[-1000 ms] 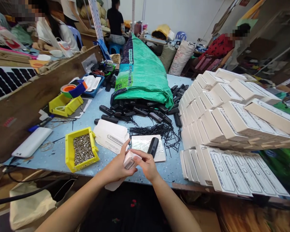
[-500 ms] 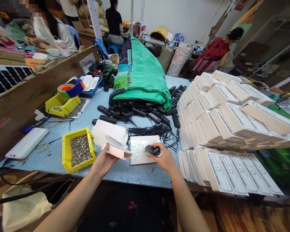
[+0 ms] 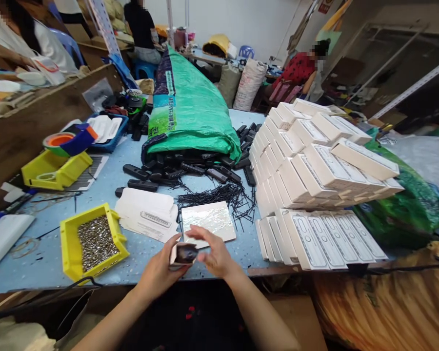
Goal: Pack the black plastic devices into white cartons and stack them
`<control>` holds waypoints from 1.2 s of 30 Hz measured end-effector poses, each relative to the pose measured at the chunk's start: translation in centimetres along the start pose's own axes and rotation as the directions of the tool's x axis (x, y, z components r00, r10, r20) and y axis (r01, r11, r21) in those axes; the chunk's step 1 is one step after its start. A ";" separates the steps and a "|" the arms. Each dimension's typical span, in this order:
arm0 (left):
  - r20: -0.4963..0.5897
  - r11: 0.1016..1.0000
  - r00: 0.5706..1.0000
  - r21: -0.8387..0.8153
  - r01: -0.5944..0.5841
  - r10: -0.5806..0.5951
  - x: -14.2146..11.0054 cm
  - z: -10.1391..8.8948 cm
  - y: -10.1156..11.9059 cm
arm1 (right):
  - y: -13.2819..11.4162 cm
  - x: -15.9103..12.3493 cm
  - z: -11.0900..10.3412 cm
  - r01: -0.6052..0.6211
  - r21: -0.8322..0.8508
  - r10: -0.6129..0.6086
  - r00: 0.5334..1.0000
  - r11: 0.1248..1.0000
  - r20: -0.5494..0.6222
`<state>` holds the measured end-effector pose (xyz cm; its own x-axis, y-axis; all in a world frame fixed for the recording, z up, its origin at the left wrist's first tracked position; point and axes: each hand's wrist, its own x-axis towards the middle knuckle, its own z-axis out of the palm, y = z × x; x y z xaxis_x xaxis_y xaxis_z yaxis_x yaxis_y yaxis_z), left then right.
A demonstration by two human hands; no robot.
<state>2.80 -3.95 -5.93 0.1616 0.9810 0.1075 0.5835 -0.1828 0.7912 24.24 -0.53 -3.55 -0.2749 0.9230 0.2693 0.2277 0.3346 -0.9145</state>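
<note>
A small white carton is gripped in my left hand, its open end turned toward me. A black device sits inside it, only its end showing. Beside the opening hovers my right hand, fingers apart and holding nothing. Just beyond lies a white pad with a shiny clear film. Flattened white cartons with a printed outline are stacked to its left. Thin black sticks lie in a heap behind the pad.
Black devices spill from a green sack. A yellow bin holds small metal parts; another yellow bin stands behind. Packed white boxes are piled at right. Several people sit in the background.
The black device has gone from my right hand into the carton, and that hand has opened. My left hand has turned the carton's open end toward me. The view has swung right.
</note>
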 end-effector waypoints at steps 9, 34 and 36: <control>0.095 0.984 0.994 0.171 0.045 -0.062 1.2 0.7 -1.2 | 7.2 0.5 -8.8 -0.636 -0.518 0.528 0.769 0.572 -0.361; 0.160 0.986 0.980 -0.093 0.138 -0.122 3.1 1.8 -0.3 | 2.0 1.1 5.4 -0.175 0.318 0.181 0.983 0.932 0.012; 0.172 0.984 0.976 -0.094 0.149 -0.131 3.1 1.8 -0.2 | 1.7 1.0 5.3 -0.118 0.234 0.126 0.992 0.965 -0.018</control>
<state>4.65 -0.96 -6.84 0.2181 0.9706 -0.1022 0.5239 -0.0281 0.8513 19.39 -0.04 -6.48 -0.2277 0.9609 0.1576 0.0334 0.1694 -0.9850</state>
